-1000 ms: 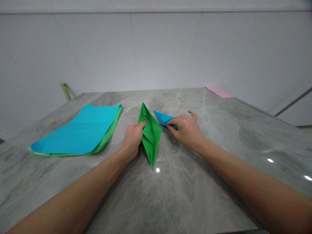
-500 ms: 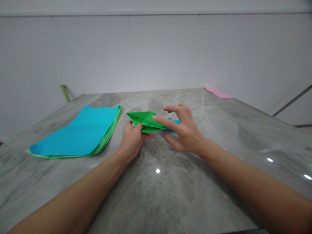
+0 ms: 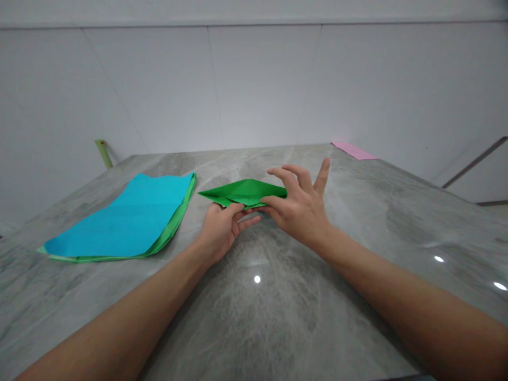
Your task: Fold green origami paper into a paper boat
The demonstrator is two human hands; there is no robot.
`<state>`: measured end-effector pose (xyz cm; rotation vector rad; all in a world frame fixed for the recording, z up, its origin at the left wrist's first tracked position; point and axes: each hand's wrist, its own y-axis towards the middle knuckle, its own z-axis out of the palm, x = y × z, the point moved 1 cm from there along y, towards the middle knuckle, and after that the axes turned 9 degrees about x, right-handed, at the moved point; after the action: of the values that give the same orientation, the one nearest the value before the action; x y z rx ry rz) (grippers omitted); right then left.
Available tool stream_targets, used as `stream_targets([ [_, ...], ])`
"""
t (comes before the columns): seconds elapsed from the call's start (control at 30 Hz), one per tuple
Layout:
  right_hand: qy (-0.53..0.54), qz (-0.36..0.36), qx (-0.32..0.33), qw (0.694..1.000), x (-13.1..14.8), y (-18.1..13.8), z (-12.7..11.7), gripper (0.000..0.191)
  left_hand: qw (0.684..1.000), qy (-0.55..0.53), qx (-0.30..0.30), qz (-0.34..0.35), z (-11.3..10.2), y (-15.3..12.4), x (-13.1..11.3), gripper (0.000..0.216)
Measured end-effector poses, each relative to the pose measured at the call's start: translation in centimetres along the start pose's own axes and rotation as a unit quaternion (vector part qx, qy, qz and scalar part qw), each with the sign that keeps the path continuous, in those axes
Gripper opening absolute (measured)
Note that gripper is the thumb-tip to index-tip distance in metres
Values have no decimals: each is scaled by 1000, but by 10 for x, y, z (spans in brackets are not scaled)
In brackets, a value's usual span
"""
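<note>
Between my two hands is a piece of folded green paper [image 3: 246, 188], long and pointed at its left end, raised in a low peak at the middle. My left hand [image 3: 221, 227] pinches its near edge, thumb on top and fingers underneath. My right hand [image 3: 299, 206] grips the right part of the same edge between thumb and index finger, its other fingers raised and spread. The paper's right end is hidden behind my right hand.
On the left of the grey marbled table [image 3: 278, 317] lies a stack of blue and green paper sheets [image 3: 130, 211]. A pink paper [image 3: 354, 150] rests at the far right edge. A light green strip-like object [image 3: 103, 153] stands by the white wall at the far left.
My right hand has closed its thumb and index finger on the green paper. The paper has turned, showing its peaked side. The blue piece behind my right hand is no longer visible.
</note>
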<state>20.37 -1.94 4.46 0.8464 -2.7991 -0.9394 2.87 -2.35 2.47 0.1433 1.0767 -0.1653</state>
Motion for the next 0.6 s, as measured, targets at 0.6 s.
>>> stream_targets([
  [0.6,398,161,93,899,-21,-3,29,36,980,-51,30,-190,-9,1,6,24],
])
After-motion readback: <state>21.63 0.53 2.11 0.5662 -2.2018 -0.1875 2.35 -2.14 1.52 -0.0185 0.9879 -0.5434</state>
